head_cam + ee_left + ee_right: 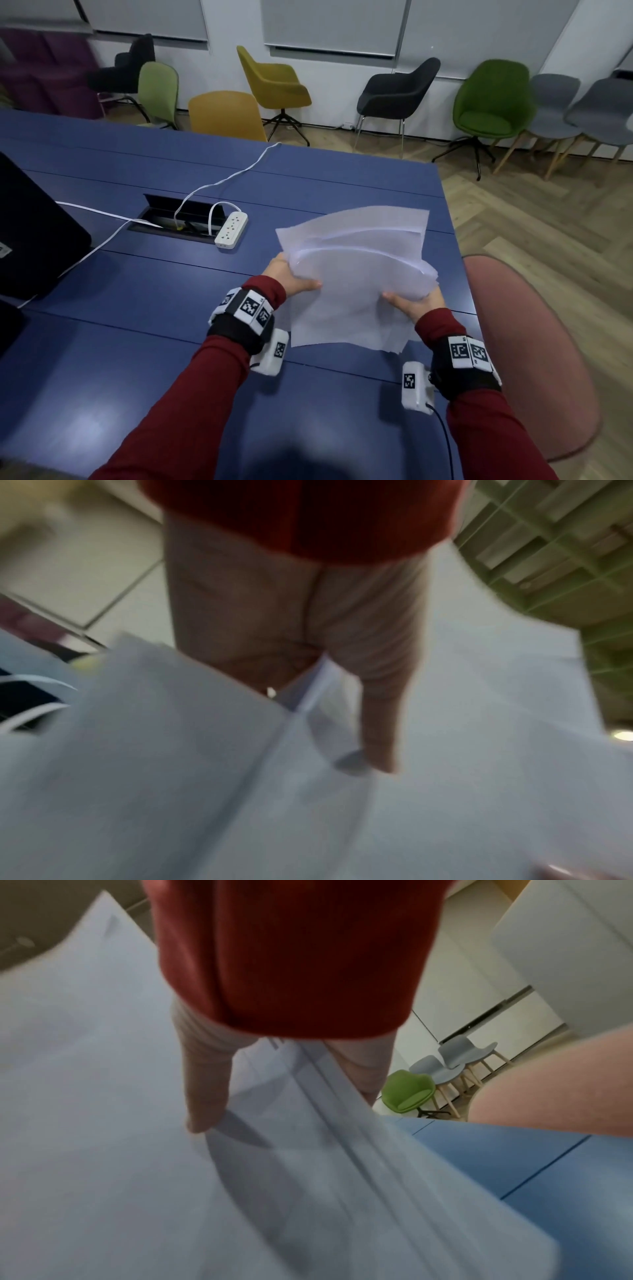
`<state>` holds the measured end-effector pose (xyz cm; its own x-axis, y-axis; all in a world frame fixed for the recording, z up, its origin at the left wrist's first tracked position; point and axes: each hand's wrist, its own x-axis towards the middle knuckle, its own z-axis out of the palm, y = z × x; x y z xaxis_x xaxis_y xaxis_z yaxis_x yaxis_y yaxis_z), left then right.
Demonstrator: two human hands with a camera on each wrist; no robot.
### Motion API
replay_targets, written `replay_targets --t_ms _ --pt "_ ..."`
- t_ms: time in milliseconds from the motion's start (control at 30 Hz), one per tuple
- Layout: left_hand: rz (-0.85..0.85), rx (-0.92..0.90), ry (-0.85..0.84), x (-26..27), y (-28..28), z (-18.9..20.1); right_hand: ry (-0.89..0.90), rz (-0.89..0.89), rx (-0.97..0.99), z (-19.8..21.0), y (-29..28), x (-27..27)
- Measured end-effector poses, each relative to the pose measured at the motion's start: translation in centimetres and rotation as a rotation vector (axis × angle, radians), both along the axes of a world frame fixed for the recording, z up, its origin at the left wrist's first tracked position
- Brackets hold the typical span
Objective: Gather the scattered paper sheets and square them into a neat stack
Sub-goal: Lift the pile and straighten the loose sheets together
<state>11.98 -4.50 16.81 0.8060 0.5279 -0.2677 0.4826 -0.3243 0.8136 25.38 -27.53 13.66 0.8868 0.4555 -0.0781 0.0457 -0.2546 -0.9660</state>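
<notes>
Several white paper sheets are bunched into one loose, fanned pile held above the blue table. My left hand grips the pile's left edge, thumb on top and fingers hidden beneath. My right hand grips the right edge the same way. The sheets' far edges are staggered and curl upward. In the left wrist view the thumb presses on the paper sheets, which fill the blurred frame. In the right wrist view the thumb lies on the paper sheets, whose layered edges run diagonally.
A white power strip with a white cable lies by an open cable hatch in the table. A black case sits at the left. A pink chair stands by the table's right edge. Several chairs line the far wall.
</notes>
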Motion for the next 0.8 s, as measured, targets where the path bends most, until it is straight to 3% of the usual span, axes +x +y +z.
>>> replay_targets --t_ms 100,200,333,400,533,633,800 --pt "0.096 -0.013 -0.031 1.3 0.2 -2.7 -0.046 -0.064 -0.026 -0.3 0.7 0.4" --pt "0.218 -0.115 -0.189 1.1 -1.7 0.0 -0.083 -0.165 -0.078 -0.3 1.0 0.5" --pt "0.457 -0.302 -0.547 0.9 -2.9 3.1 -0.106 -0.205 -0.068 -0.1 0.9 -0.2" --pt "0.520 -0.366 -0.619 1.2 -3.0 3.8 -0.104 -0.205 -0.064 -0.2 0.9 -0.6" --pt "0.693 -0.425 -0.579 2.2 -3.2 5.1 -0.066 -0.179 -0.044 -0.6 0.7 -0.4" --pt "0.728 -0.401 -0.584 3.1 -3.0 4.8 -0.017 -0.177 -0.046 -0.8 0.2 -0.2" --pt "0.612 -0.088 -0.480 3.6 -4.0 3.3 0.038 -0.135 -0.015 -0.7 -0.1 -0.3"
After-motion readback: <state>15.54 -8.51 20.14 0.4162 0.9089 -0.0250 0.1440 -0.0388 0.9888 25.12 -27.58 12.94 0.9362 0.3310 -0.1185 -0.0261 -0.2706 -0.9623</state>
